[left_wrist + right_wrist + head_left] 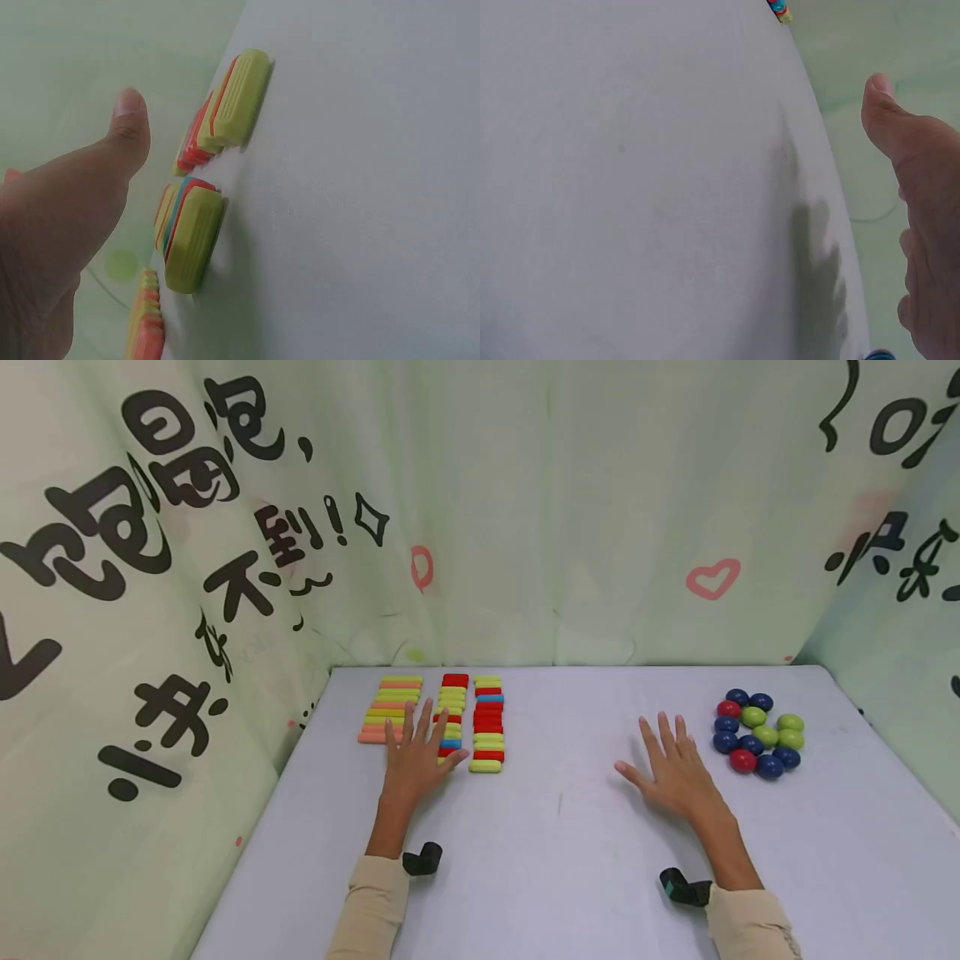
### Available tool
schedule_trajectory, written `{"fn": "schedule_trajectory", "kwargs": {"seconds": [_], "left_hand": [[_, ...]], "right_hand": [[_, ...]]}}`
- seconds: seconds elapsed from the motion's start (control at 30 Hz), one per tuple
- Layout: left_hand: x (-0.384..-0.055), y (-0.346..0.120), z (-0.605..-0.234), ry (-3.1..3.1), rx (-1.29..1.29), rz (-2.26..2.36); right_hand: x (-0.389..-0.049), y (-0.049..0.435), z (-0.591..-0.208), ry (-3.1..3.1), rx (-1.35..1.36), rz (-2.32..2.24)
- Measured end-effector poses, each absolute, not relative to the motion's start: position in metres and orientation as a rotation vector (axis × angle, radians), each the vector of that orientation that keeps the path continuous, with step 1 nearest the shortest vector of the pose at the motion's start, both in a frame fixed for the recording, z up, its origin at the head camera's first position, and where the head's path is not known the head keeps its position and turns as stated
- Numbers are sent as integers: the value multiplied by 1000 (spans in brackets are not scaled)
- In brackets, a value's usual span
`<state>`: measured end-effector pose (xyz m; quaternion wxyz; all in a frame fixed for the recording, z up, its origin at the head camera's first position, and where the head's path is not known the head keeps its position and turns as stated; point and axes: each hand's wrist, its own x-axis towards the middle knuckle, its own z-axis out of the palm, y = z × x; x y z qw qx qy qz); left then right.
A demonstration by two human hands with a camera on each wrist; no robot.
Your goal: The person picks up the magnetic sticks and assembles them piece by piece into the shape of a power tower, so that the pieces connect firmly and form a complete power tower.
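My left hand (411, 767) is held with fingers spread above the coloured bars, gripping nothing. Its fingers overlap the left column of orange and yellow-green bars (400, 682) and the middle column of mixed bars (455, 680). Beside the thumb lies the right column of red, yellow-green and blue bars (488, 716). The left wrist view shows the thumb raised beside a yellow-green bar (193, 240) with long grooves. My right hand (675, 777), also spread and holding nothing, hovers over the white table, left of a cluster of blue, red and green egg-shaped pieces (765, 737).
The white table (555, 860) meets a pale green curtain (555, 527) printed with dark characters at the back and sides. A black wrist camera (423, 858) sits at the left cuff, another black camera (684, 888) at the right cuff.
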<state>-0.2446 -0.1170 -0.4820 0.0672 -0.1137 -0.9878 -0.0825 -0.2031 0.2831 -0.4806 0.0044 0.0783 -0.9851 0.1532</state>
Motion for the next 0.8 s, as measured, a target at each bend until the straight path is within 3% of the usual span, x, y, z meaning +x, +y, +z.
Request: {"fn": "schedule_trajectory", "kwargs": {"seconds": [0.23,0.4,0.6,0.8], "left_hand": [[-245,-110,-478,-2952,-399,-254],[-243,-106,-477,-2790,-573,-295],[-240,-98,-481,-2565,-807,-310],[-236,-86,-484,-2572,-896,-333]], "right_hand": [[-202,289,-476,-3009,217,520],[-197,296,-473,-2706,144,474],[-189,310,-470,-2430,-132,573],[-180,334,-474,-2567,-413,639]]}}
